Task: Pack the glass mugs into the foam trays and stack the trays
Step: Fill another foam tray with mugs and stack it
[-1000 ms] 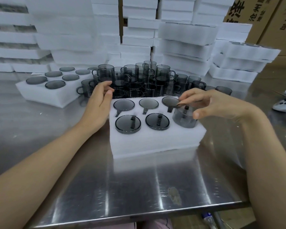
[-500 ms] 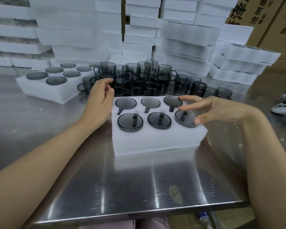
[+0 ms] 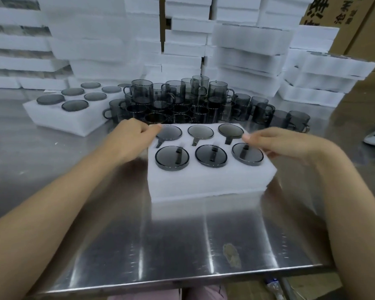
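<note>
Loose mugs [image 3: 204, 105] crowd behind filled tray [image 3: 204, 182]; foam stacks [image 3: 247, 50] beyond.

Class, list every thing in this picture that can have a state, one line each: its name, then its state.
Near foam tray: full, all six holes filled.
Packed mugs: seated upside down, bases up.
Left hand: grips the near foam tray's far left corner.
Right hand: grips its right end.
Far foam tray: filled, set aside on the left.
Loose mugs: unpacked, upright, some stacked.
Foam tray stacks: piled at the back.
</note>
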The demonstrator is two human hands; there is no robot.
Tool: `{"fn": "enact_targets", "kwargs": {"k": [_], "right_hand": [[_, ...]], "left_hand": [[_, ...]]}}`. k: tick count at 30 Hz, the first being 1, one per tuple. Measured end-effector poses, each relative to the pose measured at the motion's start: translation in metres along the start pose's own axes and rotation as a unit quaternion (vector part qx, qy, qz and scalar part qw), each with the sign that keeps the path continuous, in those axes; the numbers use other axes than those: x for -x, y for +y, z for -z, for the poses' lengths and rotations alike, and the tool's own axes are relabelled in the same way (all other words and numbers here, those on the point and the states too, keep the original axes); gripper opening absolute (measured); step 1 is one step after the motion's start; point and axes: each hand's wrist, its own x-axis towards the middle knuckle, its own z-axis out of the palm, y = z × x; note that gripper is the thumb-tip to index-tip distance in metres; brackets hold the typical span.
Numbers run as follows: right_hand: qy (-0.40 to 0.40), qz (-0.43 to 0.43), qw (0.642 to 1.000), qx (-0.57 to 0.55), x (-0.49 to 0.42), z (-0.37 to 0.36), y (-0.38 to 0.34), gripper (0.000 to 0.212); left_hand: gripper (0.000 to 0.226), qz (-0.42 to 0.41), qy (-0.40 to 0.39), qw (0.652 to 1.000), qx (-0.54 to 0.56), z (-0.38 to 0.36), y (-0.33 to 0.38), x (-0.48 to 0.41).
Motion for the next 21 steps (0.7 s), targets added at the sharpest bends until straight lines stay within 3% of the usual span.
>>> {"fn": "enact_targets", "kwargs": {"k": [3,7,10,12,17,21], "right_hand": [[-0.022,-0.038,0.999,0.006,0.002,-0.012,-0.005,0.051],[0.011,-0.016,0.994,-0.109,0.006,-0.004,-0.003,0.076],[0.018,0.031,0.988,-0.153,0.004,0.0,-0.001,0.088],[0.054,0.054,0.982,-0.172,-0.002,-0.003,0.0,0.093],[0.093,0.058,0.97,-0.215,-0.009,-0.009,-0.003,0.081],[0.115,0.061,0.965,-0.227,-0.008,-0.014,-0.006,0.083]], "left_hand": [[0.049,-0.028,-0.03,0.999,0.029,0.003,0.007,0.004],[0.035,-0.042,-0.056,0.985,0.155,-0.002,0.016,0.005],[0.044,-0.023,-0.043,0.942,0.332,-0.001,0.024,0.001],[0.054,-0.019,-0.08,0.904,0.419,0.002,0.024,-0.001],[0.052,0.024,-0.182,0.849,0.496,-0.005,0.01,0.003],[0.058,0.018,-0.224,0.835,0.503,-0.002,0.004,0.003]]}}
